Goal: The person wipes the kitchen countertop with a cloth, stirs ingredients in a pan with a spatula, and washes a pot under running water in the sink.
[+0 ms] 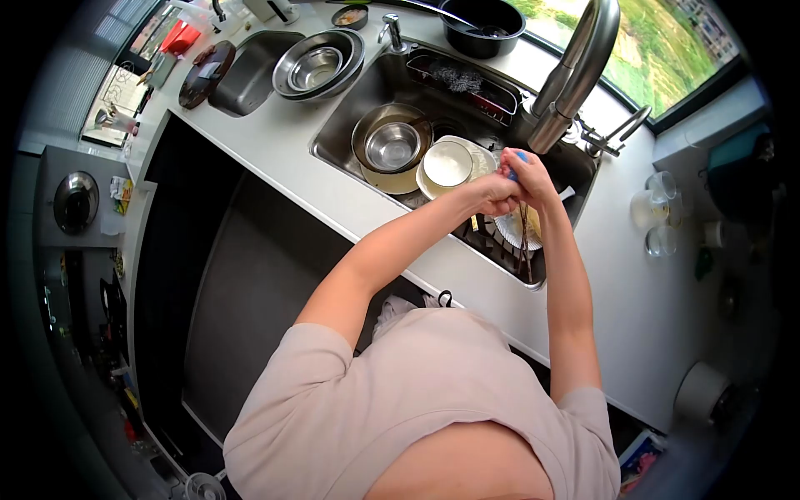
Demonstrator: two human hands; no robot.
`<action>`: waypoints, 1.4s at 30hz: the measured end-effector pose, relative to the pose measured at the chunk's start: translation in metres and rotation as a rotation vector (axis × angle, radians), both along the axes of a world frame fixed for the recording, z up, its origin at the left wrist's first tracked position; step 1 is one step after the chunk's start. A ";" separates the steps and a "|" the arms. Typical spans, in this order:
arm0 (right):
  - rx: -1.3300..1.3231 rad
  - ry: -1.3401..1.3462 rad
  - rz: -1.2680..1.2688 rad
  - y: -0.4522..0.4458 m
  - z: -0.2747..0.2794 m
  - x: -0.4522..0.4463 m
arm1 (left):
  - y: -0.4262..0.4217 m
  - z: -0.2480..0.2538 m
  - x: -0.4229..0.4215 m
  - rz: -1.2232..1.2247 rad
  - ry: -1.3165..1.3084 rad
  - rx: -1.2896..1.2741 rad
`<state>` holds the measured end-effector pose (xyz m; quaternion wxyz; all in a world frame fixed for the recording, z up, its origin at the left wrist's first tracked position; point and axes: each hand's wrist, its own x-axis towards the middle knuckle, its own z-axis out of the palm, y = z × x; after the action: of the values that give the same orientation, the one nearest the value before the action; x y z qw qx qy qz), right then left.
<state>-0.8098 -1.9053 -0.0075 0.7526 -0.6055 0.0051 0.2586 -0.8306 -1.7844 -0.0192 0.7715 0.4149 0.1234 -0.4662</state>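
Observation:
Both my hands meet over the right part of the sink [329, 133], under the faucet. My left hand [497, 197] is closed around a bundle of thin brown chopsticks [525, 237], whose ends point down toward me. Pressed against it, my right hand [531, 177] is closed on a small blue thing [513, 167], perhaps a sponge or cloth, mostly hidden by the fingers. Just left of my hands, a white bowl [447, 163] rests on plates. Farther left, a steel bowl [392, 147] sits inside a larger pan [367, 125]. A ridged pale dish [506, 229] lies beneath the chopsticks.
The tall faucet [575, 79] rises close behind my hands. A rack [425, 71] with a steel scrubber [457, 78] lines the sink's back. A black pot [483, 29] stands behind; nested steel bowls [318, 65] sit left. Glasses [661, 242] stand on the right counter.

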 end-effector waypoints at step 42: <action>0.283 0.009 -0.709 0.131 -0.024 -0.007 | 0.332 -0.022 0.067 0.953 0.010 -0.071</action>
<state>-0.8167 -1.7740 -0.0319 0.8715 -0.4553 0.1816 -0.0170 -0.7639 -1.4525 -0.0409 0.9125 0.2831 0.2876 -0.0664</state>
